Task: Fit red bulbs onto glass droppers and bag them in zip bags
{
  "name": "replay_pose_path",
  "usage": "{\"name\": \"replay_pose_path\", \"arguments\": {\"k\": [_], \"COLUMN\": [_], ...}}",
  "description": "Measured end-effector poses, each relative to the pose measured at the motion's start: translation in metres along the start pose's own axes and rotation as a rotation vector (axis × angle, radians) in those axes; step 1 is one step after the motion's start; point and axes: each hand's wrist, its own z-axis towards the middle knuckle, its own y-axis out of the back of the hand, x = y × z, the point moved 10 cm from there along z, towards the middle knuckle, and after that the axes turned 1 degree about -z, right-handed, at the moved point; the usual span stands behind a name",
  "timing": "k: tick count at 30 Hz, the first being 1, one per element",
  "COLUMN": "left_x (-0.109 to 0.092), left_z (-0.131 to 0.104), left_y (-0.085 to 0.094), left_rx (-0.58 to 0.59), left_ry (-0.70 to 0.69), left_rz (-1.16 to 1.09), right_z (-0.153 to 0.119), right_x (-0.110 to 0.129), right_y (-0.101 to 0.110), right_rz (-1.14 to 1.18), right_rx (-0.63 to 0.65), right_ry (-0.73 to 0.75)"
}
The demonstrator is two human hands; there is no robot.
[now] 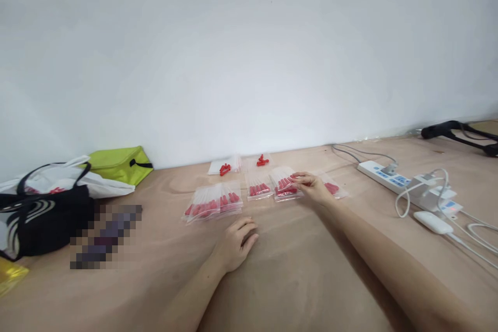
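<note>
My right hand (313,188) reaches forward to a clear zip bag of red pieces (286,183), its thumb and fingers closed on the bag's right edge. Under that bag lies another bag with red pieces (286,192). My left hand (235,244) rests on the table, holding nothing, with the thumb apart from lightly bent fingers. Just beyond it is an overlapping group of clear bags with red pieces (212,205). A single bag (259,189) sits between that group and my right hand. Another bag (332,188) is partly hidden behind my right hand.
Loose red pieces (224,169) and a second small heap (262,160) lie on bags near the wall. At right are a white power strip (383,175), chargers and cables. A black bag (54,223) and a lime-green bag (112,163) stand at left.
</note>
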Motion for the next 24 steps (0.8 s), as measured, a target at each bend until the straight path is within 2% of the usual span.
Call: {"name": "replay_pose_path", "arguments": {"k": [3, 6, 9, 11, 13, 17, 21, 24], "left_x": [0.001, 0.001, 0.000, -0.001, -0.001, -0.002, 0.001, 0.003], "left_z": [-0.001, 0.000, 0.000, 0.001, 0.001, 0.002, 0.001, 0.001], "left_y": [-0.001, 0.001, 0.002, 0.002, 0.002, 0.003, 0.002, 0.002], "left_rx": [0.018, 0.007, -0.012, -0.013, -0.011, -0.006, 0.003, 0.012], "left_ry": [0.014, 0.008, -0.006, -0.008, -0.008, -0.009, 0.017, 0.038], "left_rz": [-0.005, 0.000, 0.007, 0.011, 0.015, 0.011, -0.005, -0.019], "right_z": [0.003, 0.002, -0.008, -0.023, -0.035, -0.042, -0.051, -0.059], "right_x": [-0.008, -0.009, -0.032, -0.047, -0.062, -0.088, -0.091, -0.083], "right_y": [-0.008, 0.005, 0.057, 0.095, 0.111, 0.108, 0.107, 0.103], "right_rz": [-0.031, -0.248, -0.667, -0.821, -0.801, -0.592, -0.445, -0.237], "right_rx": [0.053, 0.087, -0.073, -0.207, -0.217, -0.080, -0.061, -0.063], "right_ry": [-0.017, -0.064, -0.409, -0.669, -0.827, -0.934, -0.965, -0.961]}}
